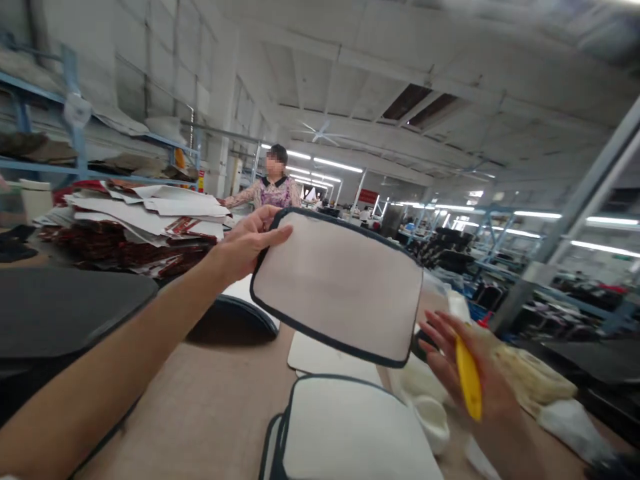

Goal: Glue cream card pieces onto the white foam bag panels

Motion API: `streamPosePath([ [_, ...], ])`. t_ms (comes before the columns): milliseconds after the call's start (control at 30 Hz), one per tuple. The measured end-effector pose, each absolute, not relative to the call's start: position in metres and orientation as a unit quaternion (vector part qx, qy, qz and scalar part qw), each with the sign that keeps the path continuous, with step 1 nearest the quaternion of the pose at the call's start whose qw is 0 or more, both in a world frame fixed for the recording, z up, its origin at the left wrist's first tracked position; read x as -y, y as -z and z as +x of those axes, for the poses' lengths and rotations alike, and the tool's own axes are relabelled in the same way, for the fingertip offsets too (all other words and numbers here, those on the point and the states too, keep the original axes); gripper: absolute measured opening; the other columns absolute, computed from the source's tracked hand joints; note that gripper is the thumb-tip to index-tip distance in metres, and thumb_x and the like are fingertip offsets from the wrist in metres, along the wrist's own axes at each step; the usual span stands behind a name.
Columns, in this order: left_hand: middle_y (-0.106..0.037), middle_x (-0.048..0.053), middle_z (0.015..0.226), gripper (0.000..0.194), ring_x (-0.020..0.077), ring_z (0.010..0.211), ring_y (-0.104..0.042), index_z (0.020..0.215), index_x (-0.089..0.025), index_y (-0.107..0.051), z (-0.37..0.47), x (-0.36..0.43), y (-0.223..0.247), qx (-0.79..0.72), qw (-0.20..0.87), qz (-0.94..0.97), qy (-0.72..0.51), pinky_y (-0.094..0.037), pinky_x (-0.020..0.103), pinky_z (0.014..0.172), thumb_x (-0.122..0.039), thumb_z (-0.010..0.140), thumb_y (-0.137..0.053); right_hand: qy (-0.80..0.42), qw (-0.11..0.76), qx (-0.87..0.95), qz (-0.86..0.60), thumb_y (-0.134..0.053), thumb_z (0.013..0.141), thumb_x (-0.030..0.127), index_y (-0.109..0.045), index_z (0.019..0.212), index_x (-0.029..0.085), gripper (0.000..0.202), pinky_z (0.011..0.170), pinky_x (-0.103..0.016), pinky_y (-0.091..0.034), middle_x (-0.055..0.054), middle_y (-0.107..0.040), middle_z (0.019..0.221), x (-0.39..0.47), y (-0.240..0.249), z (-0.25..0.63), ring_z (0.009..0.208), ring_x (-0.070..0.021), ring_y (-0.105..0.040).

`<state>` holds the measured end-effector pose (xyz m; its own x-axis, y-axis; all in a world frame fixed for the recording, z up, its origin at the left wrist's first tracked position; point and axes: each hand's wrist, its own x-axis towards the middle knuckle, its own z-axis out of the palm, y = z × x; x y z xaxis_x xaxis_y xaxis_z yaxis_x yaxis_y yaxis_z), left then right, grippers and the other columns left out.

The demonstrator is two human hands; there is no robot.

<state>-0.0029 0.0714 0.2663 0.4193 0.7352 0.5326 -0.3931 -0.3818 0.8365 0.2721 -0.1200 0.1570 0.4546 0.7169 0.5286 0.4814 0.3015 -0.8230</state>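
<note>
My left hand grips the upper left corner of a white panel with a dark edge, thumb on its face, holding it tilted above the table. Beside the panel's lower right corner is my right hand, its fingers stretched out and apart. A yellow tool lies across that palm, tucked at the thumb; its far end is hidden. Below the raised panel sits a stack of similar dark-edged white panels. Another white sheet lies just behind that stack.
Dark curved pieces are piled left of centre, with a large dark panel farther left. White and red sheets form a tall heap. A white cup and cloth lie right. A person stands across the table.
</note>
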Motion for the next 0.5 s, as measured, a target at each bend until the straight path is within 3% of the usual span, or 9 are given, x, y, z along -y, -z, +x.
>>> streamPosePath([
  [100,-0.065,-0.001,0.074,0.04,0.0136,0.062,-0.062,0.091,-0.017,-0.055,0.024,-0.039,-0.245,-0.134,0.642,0.601,-0.456,-0.05,0.023,0.058,-0.026,0.061,-0.078,-0.136,0.676,0.46,-0.56,-0.063,0.074,0.047,-0.038,0.129,0.03,0.062,0.08,-0.034,-0.053,-0.008,-0.047,0.133,0.128,-0.164,0.273,0.106,-0.0236,-0.056],
  [200,-0.065,0.0,0.074,0.044,0.0141,0.063,-0.062,0.093,-0.017,-0.053,0.041,-0.024,-0.202,-0.181,0.704,0.551,-0.409,-0.05,0.023,0.058,-0.027,0.059,-0.079,-0.082,0.667,0.4,-0.623,-0.068,0.069,0.045,-0.048,0.122,0.026,0.059,0.068,-0.024,-0.054,-0.009,-0.056,0.122,0.14,-0.147,0.281,0.085,-0.0166,-0.062],
  [267,-0.066,0.002,0.078,0.047,0.0147,0.066,-0.063,0.096,-0.017,-0.051,0.045,-0.021,-0.165,-0.23,0.721,0.533,-0.378,-0.05,0.024,0.059,-0.028,0.059,-0.078,-0.069,0.647,0.394,-0.65,-0.07,0.066,0.044,-0.053,0.114,0.024,0.055,0.066,-0.024,-0.053,-0.008,-0.06,0.116,0.145,-0.126,0.292,0.077,-0.0149,-0.062],
  [400,-0.063,0.011,0.098,0.045,0.0227,0.085,-0.061,0.104,-0.014,-0.049,0.041,-0.024,-0.093,-0.317,0.631,0.624,-0.335,-0.049,0.034,0.072,-0.034,0.068,-0.066,-0.099,0.573,0.41,-0.702,-0.071,0.059,0.044,-0.059,0.095,0.02,0.045,0.062,-0.027,-0.052,-0.006,-0.067,0.095,0.143,-0.08,0.314,0.073,-0.0184,-0.063],
  [500,-0.055,0.016,0.115,0.052,0.0324,0.11,-0.048,0.109,-0.011,-0.051,0.036,-0.02,-0.062,-0.359,0.514,0.705,-0.33,-0.036,0.046,0.095,-0.023,0.061,-0.066,-0.102,0.491,0.446,-0.741,-0.065,0.061,0.045,-0.061,0.09,0.019,0.039,0.06,-0.03,-0.052,-0.005,-0.068,0.081,0.139,-0.057,0.322,0.061,-0.0185,-0.062],
])
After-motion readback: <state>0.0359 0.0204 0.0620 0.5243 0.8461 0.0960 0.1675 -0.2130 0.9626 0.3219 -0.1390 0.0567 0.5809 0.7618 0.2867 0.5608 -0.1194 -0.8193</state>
